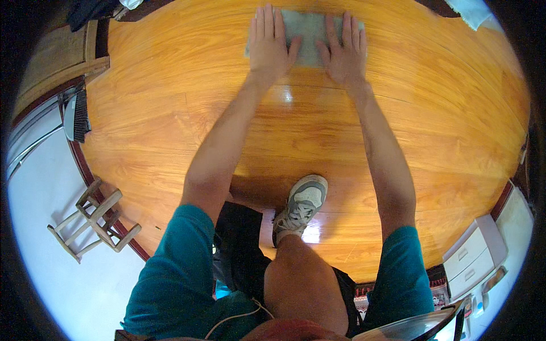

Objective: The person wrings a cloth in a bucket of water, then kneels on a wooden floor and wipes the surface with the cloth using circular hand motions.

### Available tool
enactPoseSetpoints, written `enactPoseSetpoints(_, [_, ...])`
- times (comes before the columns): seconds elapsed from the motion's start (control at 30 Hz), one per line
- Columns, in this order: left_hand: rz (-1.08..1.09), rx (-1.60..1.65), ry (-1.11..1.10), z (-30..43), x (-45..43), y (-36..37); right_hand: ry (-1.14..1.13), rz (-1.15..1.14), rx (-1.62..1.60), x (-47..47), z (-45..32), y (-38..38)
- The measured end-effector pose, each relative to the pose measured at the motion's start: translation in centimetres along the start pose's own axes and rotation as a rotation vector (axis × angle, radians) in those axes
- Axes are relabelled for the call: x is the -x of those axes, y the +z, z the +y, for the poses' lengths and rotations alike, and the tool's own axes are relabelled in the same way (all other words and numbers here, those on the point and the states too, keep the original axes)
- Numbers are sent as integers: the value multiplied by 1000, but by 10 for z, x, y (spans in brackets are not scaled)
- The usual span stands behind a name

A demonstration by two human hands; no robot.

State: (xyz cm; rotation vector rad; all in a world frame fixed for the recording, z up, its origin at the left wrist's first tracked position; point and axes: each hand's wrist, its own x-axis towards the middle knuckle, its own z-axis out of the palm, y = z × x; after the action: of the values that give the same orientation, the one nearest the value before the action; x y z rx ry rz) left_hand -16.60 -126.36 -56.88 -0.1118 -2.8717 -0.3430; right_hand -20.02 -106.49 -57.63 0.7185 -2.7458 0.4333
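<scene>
A grey-green cloth (310, 38) lies flat on the glossy wood-plank floor (298, 128), at the top middle of the head view. My left hand (271, 47) presses palm down on its left part, fingers pointing away from me and thumb spread inward. On the cloth's right part rests my right hand (344, 51), also palm down with the fingers somewhat apart. Both arms are stretched far forward. Neither hand is closed around the cloth; its middle shows between the two thumbs.
My shoe (303, 204) stands on the floor below the arms. A small wooden stool (98, 217) and a broom head (79, 117) are by the left wall. Wooden furniture (64, 64) is at upper left, a white drawer unit (469, 255) at lower right.
</scene>
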Motion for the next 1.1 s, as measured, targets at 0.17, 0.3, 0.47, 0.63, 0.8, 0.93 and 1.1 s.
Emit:
enactPoseSetpoints(0.17, [-112,16,-53,24,80,-33,56,-157,-37,71,-44,-36])
enactPoseSetpoints(0.3, [-173,106,-132,24,140,-64,91,-218,-130,120,-91,-56])
enactPoseSetpoints(0.47, [-263,101,-152,-4,191,-90,127,-245,-219,156,-146,-63])
enactPoseSetpoints(0.63, [-303,97,-151,-50,222,-111,-81,-377,-156,159,-189,-48])
enactPoseSetpoints(0.8, [-291,101,-217,-85,235,-126,-165,-370,-216,137,-224,-35])
enactPoseSetpoints(0.93, [-268,79,-181,-130,210,-118,-171,-364,-284,90,-237,-16])
enactPoseSetpoints(1.1, [-169,20,-116,-200,143,-102,-132,-244,-295,15,-249,28])
